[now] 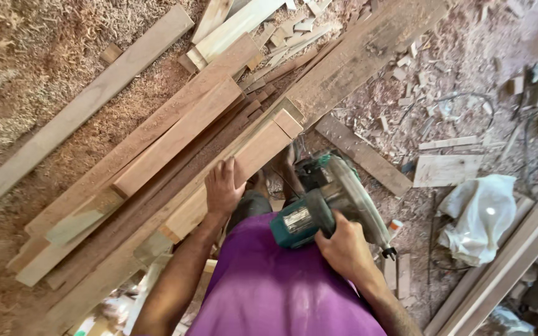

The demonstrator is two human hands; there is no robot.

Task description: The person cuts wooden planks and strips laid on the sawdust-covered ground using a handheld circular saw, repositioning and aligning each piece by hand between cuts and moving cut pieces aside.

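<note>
Saw [325,205] in right hand [344,249]; plank [244,168] under left hand [223,186]

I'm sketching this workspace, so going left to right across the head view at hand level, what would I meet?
Long pale plank → left hand flat on a board → green circular saw gripped by the right hand → white cloth.

Sawdust-strewn floor [38,56], offcut scraps [294,28], crumpled white cloth [481,214] (perhaps a bag), loose planks [82,106] alongside.
</note>
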